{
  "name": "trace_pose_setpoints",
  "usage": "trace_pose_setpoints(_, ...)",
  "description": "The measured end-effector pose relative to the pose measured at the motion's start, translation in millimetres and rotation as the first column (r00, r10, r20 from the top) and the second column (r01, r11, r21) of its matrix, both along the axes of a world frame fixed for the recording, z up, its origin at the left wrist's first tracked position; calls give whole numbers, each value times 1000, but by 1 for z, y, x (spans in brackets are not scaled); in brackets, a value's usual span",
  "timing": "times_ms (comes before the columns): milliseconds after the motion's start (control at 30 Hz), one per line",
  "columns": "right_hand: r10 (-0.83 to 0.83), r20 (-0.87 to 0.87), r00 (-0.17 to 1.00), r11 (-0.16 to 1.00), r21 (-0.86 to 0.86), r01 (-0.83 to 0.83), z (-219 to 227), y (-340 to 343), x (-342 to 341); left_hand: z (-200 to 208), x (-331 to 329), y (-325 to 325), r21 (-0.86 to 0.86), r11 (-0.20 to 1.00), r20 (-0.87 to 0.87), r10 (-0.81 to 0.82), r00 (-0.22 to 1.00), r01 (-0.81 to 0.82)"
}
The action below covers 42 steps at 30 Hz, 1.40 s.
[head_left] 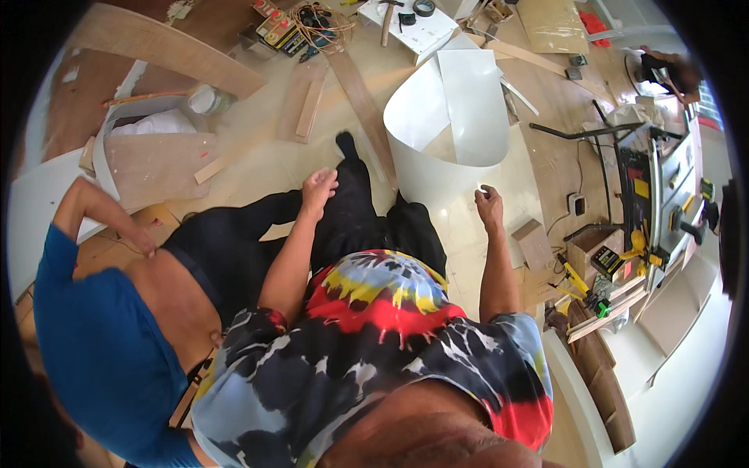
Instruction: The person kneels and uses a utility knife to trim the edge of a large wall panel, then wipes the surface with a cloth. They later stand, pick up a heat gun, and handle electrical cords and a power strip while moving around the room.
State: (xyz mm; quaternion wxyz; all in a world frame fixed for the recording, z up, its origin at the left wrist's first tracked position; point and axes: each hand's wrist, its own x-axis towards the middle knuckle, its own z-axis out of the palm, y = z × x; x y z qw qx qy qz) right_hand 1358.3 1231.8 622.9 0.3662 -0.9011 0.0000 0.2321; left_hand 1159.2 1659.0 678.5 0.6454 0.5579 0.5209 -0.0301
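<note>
My left hand (318, 191) is raised above my black-trousered leg, fingers loosely curled and a little apart, with nothing visible in them. My right hand (490, 207) is closed, its fingertips drawn together beside the lower right of a large white bent sheet (445, 183). Whether those fingertips hold something small or touch the sheet, I cannot tell. The glossy sheet stands on edge, curled into an open loop on the floor in front of me.
A person in a blue shirt (101, 335) bends close on my left. Wooden boards (363, 109) lie ahead. A white table (413, 31) with a hammer (386, 23) stands beyond the sheet. At right are a black-framed stand (624, 164), a wooden box (589, 253) and yellow tools (573, 277).
</note>
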Motion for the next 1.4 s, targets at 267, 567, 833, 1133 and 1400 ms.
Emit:
trace_pose_setpoints(267, -106, -325, 940, 994, -33, 101, -50, 78, -51, -124, 189, 180, 26, 997, -227, -70, 971, 78)
trace_pose_setpoints(567, -139, -705, 696, 959, -270, -82, -5, 219, -98, -325, 386, 393, 247, 965, 8, 85, 996, -84)
trace_pose_setpoints(833, -384, -753, 534, 896, -444, 18, 0, 295, -56, -402, 482, 466, 83, 930, 0, 359, 933, -358)
trace_pose_setpoints(1133, -412, -765, 495, 877, -480, -12, -2, 316, -43, -486, 495, 497, -218, 932, 199, 333, 922, -290)
trace_pose_setpoints(1400, 179, -473, 862, 699, -556, -450, -168, 317, 65, -342, 473, 463, -422, 902, 464, 298, 834, -88)
